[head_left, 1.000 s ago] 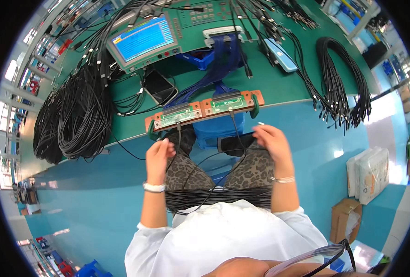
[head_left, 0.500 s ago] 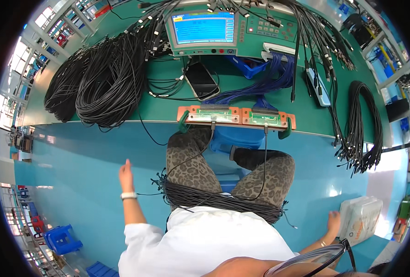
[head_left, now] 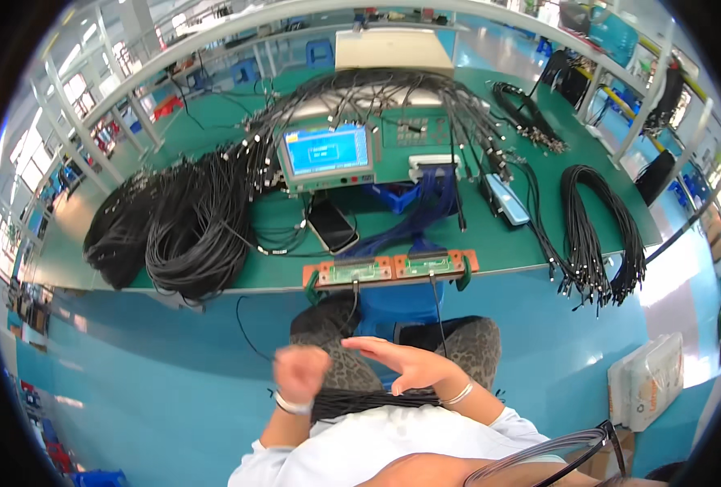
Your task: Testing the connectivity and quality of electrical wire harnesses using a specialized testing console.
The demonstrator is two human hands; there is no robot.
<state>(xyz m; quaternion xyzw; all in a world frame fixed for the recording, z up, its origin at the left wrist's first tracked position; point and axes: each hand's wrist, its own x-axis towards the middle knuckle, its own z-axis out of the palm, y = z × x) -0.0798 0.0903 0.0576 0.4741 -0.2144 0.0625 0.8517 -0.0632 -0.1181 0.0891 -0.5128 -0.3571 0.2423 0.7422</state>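
Note:
Above my lap, my left hand (head_left: 299, 375) is drawn into a loose fist, somewhat blurred, with nothing visible in it. Just to its right, my right hand (head_left: 405, 363) is open, fingers stretched toward the left and thumb apart, holding nothing. A bundle of black cables (head_left: 360, 404) lies across my thighs under both hands, partly hidden by them. Ahead, at the bench edge, sits an orange fixture with a left green circuit board (head_left: 354, 271) and a right green circuit board (head_left: 432, 265). One black cable hangs from each board toward my lap.
A tester with a lit blue screen (head_left: 326, 150) stands on the green bench (head_left: 287, 272). Large black cable coils (head_left: 198, 235) lie left, another cable coil (head_left: 604, 235) right. A phone (head_left: 333, 226) and a light-blue device (head_left: 506, 200) lie between. A wrapped white package (head_left: 646, 381) stands at right.
Both hands have come in from the sides to above my lap; the left has curled up. The view has tilted up, and the tester's screen shows a different display.

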